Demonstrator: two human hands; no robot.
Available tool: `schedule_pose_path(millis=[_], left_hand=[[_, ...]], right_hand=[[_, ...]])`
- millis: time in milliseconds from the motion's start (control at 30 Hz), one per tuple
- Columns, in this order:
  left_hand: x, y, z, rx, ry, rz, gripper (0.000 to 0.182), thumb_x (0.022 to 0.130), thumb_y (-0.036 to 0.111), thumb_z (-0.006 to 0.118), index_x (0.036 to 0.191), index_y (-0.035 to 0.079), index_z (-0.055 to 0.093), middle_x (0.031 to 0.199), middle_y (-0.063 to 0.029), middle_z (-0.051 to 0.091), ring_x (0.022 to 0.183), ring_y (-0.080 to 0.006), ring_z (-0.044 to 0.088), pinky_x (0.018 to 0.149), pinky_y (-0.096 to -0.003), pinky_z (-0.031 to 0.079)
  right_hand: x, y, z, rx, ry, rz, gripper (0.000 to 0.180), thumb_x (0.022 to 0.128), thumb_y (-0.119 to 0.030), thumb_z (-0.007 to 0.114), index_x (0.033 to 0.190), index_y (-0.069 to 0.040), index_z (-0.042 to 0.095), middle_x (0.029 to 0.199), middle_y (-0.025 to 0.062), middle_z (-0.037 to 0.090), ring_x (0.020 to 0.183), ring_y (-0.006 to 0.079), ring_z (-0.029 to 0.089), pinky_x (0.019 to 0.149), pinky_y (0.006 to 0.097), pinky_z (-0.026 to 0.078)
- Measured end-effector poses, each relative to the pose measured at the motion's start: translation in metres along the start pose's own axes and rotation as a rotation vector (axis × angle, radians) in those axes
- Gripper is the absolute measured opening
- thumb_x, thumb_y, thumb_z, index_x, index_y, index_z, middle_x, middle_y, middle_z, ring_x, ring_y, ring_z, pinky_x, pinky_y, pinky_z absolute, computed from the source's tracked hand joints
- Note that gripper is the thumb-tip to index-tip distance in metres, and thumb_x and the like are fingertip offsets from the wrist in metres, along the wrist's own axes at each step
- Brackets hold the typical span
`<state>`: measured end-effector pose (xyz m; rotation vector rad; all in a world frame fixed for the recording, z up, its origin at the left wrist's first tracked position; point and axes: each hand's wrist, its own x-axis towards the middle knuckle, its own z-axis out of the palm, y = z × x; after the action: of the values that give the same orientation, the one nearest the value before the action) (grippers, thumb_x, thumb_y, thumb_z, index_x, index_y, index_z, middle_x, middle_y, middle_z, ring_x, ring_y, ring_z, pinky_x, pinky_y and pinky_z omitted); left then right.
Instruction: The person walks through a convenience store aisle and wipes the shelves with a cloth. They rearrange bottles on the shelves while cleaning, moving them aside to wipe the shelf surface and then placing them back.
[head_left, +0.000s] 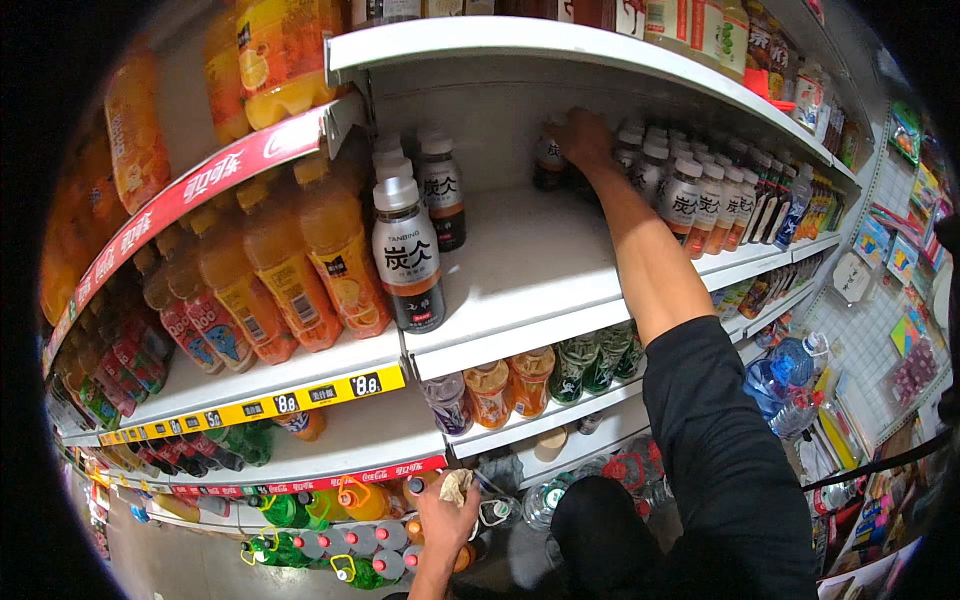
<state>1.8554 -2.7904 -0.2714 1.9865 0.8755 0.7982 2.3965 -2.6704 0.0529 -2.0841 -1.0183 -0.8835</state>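
My right hand (589, 139) reaches deep onto the white middle shelf (525, 262), its fingers on the upper part of a Tanbing bottle (551, 154) with a black and white label. The fingertips are dim and partly hidden. Right of my forearm stand rows of similar white-capped bottles (684, 199). To the left, one Tanbing bottle (409, 259) is upright at the shelf's front edge, with another bottle (442, 187) behind it. Low in the view, my left hand (444, 517) holds a crumpled beige cloth (456, 487) in front of the bottom shelves.
Orange juice bottles (341, 255) crowd the left shelf bay. An upper shelf edge (570, 37) overhangs my right arm. Below are soda bottles (530, 381) and large bottles on the floor (360, 540). Hanging packets (904, 255) and water jugs (791, 367) stand at right.
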Motion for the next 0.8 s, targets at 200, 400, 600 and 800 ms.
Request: schedule_pose_path(millis=[200, 400, 600, 800], left_hand=[[0.008, -0.002, 0.005, 0.053, -0.014, -0.013, 0.016, 0.090, 0.011, 0.078, 0.098, -0.002, 0.073, 0.082, -0.0145, 0.074, 0.071, -0.0214, 0.070, 0.070, -0.0367, 0.056], [0.006, -0.001, 0.007, -0.032, -0.020, -0.004, 0.018, 0.088, 0.018, 0.080, 0.096, 0.003, 0.073, 0.083, -0.0197, 0.074, 0.076, -0.0391, 0.073, 0.069, -0.0451, 0.056], [-0.006, 0.006, 0.010, 0.036, 0.013, 0.077, 0.018, 0.088, 0.017, 0.079, 0.096, 0.003, 0.072, 0.083, -0.0199, 0.072, 0.078, -0.0416, 0.071, 0.070, -0.0470, 0.055], [-0.014, 0.009, 0.016, 0.037, 0.042, 0.095, 0.019, 0.088, 0.019, 0.079, 0.097, 0.004, 0.072, 0.083, -0.0202, 0.073, 0.078, -0.0427, 0.071, 0.071, -0.0482, 0.055]], right_hand=[[0.021, 0.000, 0.011, -0.120, -0.080, -0.043, 0.061, 0.093, -0.052, 0.075, 0.122, 0.001, 0.073, 0.120, 0.0268, 0.074, 0.110, 0.0421, 0.074, 0.094, 0.0530, 0.059], [0.002, -0.017, 0.004, -0.167, -0.039, -0.042, 0.057, 0.089, -0.048, 0.078, 0.114, 0.004, 0.074, 0.106, 0.0280, 0.076, 0.104, 0.0450, 0.074, 0.091, 0.0541, 0.059], [-0.052, -0.119, -0.074, 0.490, -0.205, -0.323, 0.053, 0.097, -0.045, 0.074, 0.129, -0.003, 0.072, 0.108, 0.0211, 0.078, 0.102, 0.0361, 0.075, 0.092, 0.0438, 0.059], [-0.144, -0.224, -0.145, 0.573, -0.482, -0.420, 0.067, 0.087, -0.067, 0.076, 0.101, -0.001, 0.078, 0.094, 0.0176, 0.078, 0.084, 0.0309, 0.074, 0.079, 0.0422, 0.058]])
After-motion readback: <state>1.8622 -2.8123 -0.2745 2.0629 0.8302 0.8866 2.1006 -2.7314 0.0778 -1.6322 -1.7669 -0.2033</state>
